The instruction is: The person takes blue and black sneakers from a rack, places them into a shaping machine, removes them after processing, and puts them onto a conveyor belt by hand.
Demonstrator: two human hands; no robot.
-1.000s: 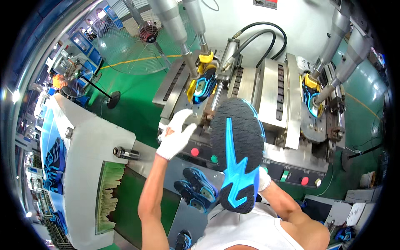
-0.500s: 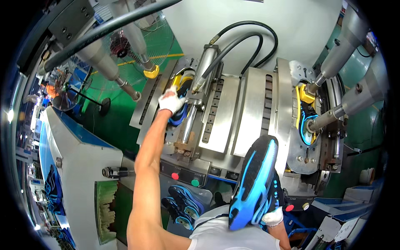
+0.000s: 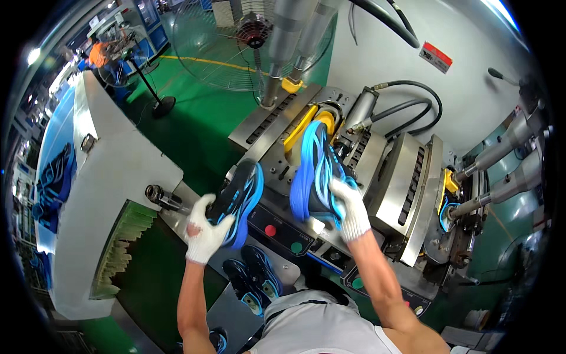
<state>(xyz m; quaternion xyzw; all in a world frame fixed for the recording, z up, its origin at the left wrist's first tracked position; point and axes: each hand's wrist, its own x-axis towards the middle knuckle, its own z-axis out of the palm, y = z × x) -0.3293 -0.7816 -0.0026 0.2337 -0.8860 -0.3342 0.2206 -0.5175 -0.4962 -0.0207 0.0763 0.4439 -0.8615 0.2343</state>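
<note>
My left hand (image 3: 206, 231), in a white knit glove, grips a black and blue sneaker (image 3: 243, 197) at the near left corner of the press. A second black and blue sneaker (image 3: 308, 168) hangs from my gloved right hand (image 3: 351, 213), in front of the left station of the press. Its toe points up toward the yellow pad (image 3: 323, 123) and the yellow side bar (image 3: 299, 131) there. On the right station another sneaker (image 3: 446, 213) sits under metal rods, mostly hidden.
Below the button panel, a pair of sneakers (image 3: 259, 268) rests on a grey shelf (image 3: 221, 307). Metal press rods (image 3: 277, 56) come down above the left station. A white machine with green bristles (image 3: 127, 248) stands at left, and a caged fan (image 3: 253, 35) behind.
The left-hand sneaker has come off the left station toward me. My right hand has brought its sneaker from near my body to that station. The view has turned left.
</note>
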